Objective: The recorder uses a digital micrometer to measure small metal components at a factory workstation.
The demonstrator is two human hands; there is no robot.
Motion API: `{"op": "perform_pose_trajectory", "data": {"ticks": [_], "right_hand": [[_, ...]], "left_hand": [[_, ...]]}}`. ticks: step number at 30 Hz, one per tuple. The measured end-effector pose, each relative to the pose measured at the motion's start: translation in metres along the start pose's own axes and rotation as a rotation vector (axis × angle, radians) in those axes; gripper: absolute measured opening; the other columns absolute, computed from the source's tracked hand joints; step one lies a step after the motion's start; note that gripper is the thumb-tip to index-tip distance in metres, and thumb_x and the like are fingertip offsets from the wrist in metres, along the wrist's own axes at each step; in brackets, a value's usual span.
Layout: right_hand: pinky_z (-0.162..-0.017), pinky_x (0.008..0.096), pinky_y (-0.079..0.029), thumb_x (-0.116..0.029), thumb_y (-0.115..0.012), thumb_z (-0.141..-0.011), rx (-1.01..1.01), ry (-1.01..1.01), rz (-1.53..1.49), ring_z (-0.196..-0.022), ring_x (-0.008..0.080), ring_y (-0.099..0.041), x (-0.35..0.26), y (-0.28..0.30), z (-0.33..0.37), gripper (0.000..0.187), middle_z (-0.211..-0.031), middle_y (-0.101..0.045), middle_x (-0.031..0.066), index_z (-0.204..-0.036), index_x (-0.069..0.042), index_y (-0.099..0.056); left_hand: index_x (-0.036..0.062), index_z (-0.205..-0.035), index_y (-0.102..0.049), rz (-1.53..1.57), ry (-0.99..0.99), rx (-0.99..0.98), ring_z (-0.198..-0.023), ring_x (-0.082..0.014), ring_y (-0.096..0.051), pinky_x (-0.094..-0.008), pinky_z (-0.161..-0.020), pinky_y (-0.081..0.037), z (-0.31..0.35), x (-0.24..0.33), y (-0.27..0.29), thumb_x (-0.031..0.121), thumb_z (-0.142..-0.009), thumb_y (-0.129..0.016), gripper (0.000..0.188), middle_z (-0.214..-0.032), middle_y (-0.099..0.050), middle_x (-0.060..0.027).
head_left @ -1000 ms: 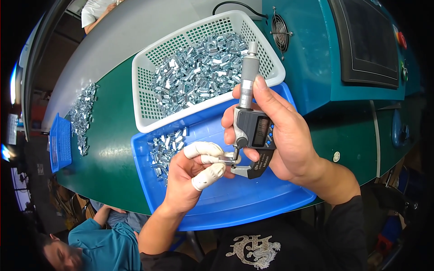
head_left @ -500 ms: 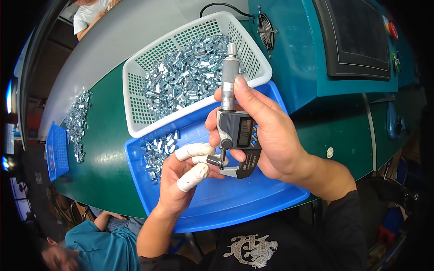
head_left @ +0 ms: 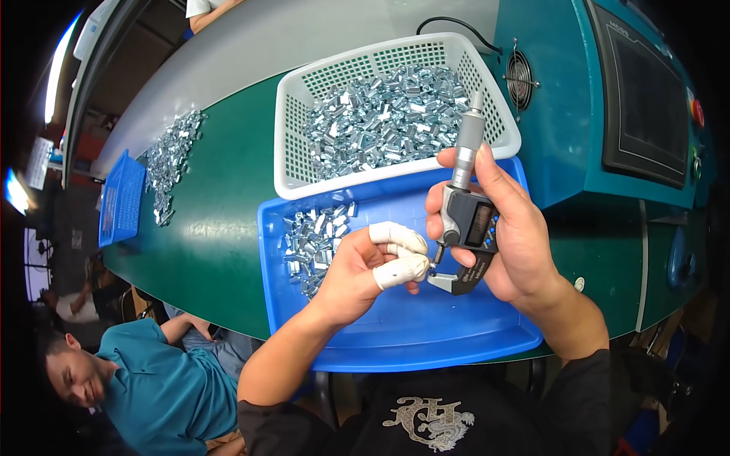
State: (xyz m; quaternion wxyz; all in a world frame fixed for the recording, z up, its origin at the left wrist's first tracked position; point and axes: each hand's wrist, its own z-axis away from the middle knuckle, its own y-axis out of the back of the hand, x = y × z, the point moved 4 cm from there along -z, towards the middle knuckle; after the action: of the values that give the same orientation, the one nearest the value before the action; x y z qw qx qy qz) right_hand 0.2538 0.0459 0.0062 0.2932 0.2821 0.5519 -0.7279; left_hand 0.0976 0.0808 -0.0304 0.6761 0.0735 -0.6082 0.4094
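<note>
Above a blue tray (head_left: 426, 334), the right hand (head_left: 517, 243) is closed around a gauge (head_left: 459, 210). The left hand (head_left: 356, 275), with white finger covers (head_left: 401, 271), pinches a small metal piece (head_left: 433, 268), mostly hidden; its end sticks out just past the covers, at the gauge's gap, contact there unclear.

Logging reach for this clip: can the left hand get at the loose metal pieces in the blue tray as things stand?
Probably yes: the left hand is close beside the metal pieces, over the open blue tray, with nothing visibly between. Its fingertips, though, pinch a small part at the gauge.
</note>
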Motion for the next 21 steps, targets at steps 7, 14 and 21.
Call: {"op": "perform_pose_trajectory", "data": {"ticks": [7, 14, 21], "right_hand": [[-0.035, 0.0176, -0.035, -0.037, -0.043, -0.098, 0.094, 0.014, -0.017, -0.059, 0.0108, -0.056, 0.012, -0.004, 0.002, 0.034, -0.081, -0.057, 0.0072, -0.111, -0.006, -0.047], [-0.031, 0.0172, -0.038, -0.036, -0.04, -0.099, 0.12, 0.092, 0.031, -0.061, 0.0106, -0.055, 0.007, 0.002, 0.003, 0.036, -0.079, -0.054, 0.0057, -0.116, -0.006, -0.045], [-0.033, 0.0194, -0.038, -0.039, -0.042, -0.098, 0.151, 0.076, -0.003, -0.059, 0.0123, -0.056, 0.007, -0.003, -0.001, 0.037, -0.076, -0.057, 0.0076, -0.112, -0.006, -0.047]], "left_hand": [[0.0007, -0.089, -0.061, 0.018, -0.071, 0.003, -0.066, -0.0115, -0.061, -0.0262, -0.058, -0.051, 0.001, -0.009, 0.002, 0.013, -0.081, -0.07, 0.017, -0.077, -0.063, -0.0053], [0.0023, -0.1, -0.059, -0.197, -0.325, 0.255, -0.071, -0.0097, -0.059, -0.0261, -0.061, -0.051, -0.01, 0.015, 0.015, 0.009, -0.084, -0.067, 0.019, -0.082, -0.063, -0.0043], [0.0014, -0.101, -0.061, -1.276, -0.276, 0.497, -0.079, -0.0271, -0.065, -0.0379, -0.068, -0.053, 0.013, 0.043, 0.031, 0.022, -0.077, -0.071, 0.033, -0.087, -0.066, -0.0147]]}}
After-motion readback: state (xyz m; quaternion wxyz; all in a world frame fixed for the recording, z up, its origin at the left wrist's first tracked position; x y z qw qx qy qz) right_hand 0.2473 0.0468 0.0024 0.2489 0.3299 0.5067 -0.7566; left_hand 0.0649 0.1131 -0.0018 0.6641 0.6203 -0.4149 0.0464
